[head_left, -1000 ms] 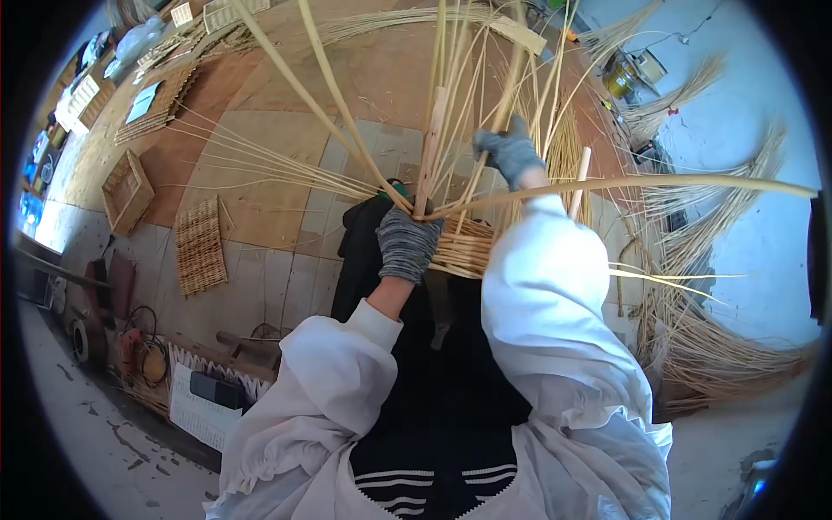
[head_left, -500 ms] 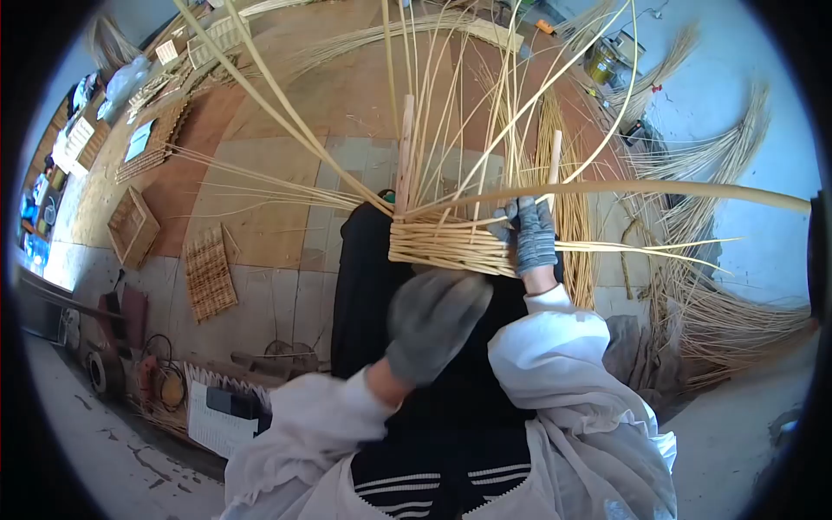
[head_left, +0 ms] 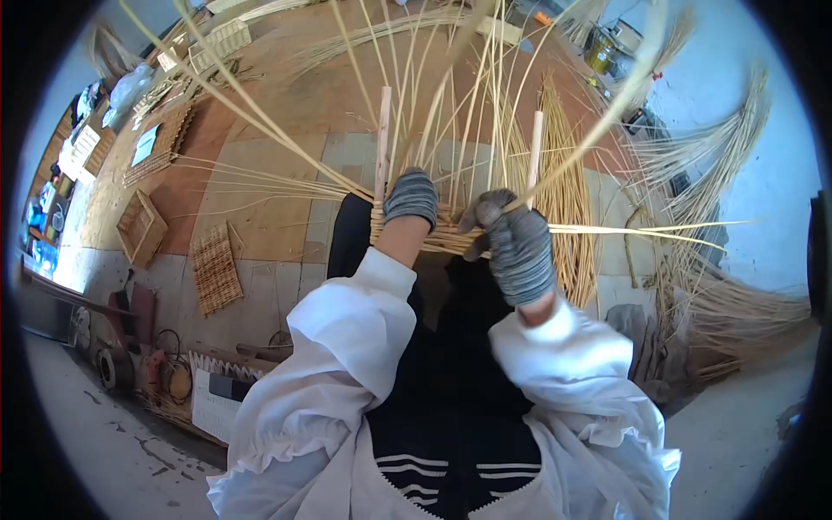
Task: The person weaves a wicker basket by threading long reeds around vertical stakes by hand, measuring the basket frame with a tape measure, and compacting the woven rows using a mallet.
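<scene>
Across my lap lies a partly woven wicker panel [head_left: 446,237], with pale rods rising from it and two thicker wooden stakes, a left one [head_left: 383,143] and a right one [head_left: 536,156]. My left hand [head_left: 411,199], in a grey striped glove, is closed at the panel's top edge beside the left stake; its fingertips are hidden. My right hand [head_left: 516,238], gloved alike, is closed around the weave near the right stake. A long thick rod [head_left: 598,130] curves up and right from it. Loose rod ends stick out to the right.
A bundle of rods [head_left: 568,208] lies beyond the right hand, with more bundles [head_left: 719,165] along the right wall. On the floor at left are a small woven mat [head_left: 216,270] and a wooden tray [head_left: 141,228]. Papers with a dark phone-like object [head_left: 228,386] sit at lower left.
My left hand has moved up from over my lap onto the panel's top edge. The right hand has shifted slightly left, and the long thick rod now curves upward rather than lying flat to the right.
</scene>
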`<move>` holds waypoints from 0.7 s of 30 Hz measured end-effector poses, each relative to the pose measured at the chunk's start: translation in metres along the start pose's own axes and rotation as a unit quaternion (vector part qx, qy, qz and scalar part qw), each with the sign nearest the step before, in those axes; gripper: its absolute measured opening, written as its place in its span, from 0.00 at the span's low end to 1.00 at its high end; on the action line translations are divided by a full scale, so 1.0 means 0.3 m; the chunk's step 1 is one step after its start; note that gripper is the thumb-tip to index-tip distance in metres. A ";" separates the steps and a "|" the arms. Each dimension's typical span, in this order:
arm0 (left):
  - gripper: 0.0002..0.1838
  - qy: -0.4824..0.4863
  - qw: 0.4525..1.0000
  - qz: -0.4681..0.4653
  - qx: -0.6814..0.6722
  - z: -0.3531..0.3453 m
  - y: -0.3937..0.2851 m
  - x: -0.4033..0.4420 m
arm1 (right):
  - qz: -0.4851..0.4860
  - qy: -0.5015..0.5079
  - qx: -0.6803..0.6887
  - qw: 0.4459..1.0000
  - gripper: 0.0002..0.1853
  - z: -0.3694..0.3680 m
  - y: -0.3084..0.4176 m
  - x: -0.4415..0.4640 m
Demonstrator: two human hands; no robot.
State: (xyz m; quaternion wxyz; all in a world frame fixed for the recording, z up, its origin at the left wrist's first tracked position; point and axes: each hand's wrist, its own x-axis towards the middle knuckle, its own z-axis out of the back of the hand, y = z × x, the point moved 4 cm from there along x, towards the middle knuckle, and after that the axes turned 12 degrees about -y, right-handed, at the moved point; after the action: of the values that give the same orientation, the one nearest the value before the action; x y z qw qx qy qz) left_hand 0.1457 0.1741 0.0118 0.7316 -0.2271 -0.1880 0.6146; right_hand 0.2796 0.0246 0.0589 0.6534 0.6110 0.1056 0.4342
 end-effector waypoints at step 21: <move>0.24 0.128 0.957 -0.260 -0.005 -0.063 -0.101 -0.050 | -0.130 0.044 0.221 0.966 0.07 0.214 -0.270 0.172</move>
State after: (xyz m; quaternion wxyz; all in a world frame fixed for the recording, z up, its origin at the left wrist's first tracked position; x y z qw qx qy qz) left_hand 0.1781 0.1532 0.0132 0.8831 -0.2507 -0.1486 0.3677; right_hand 0.3889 0.0252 0.0218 0.5476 0.7018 0.3061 0.3376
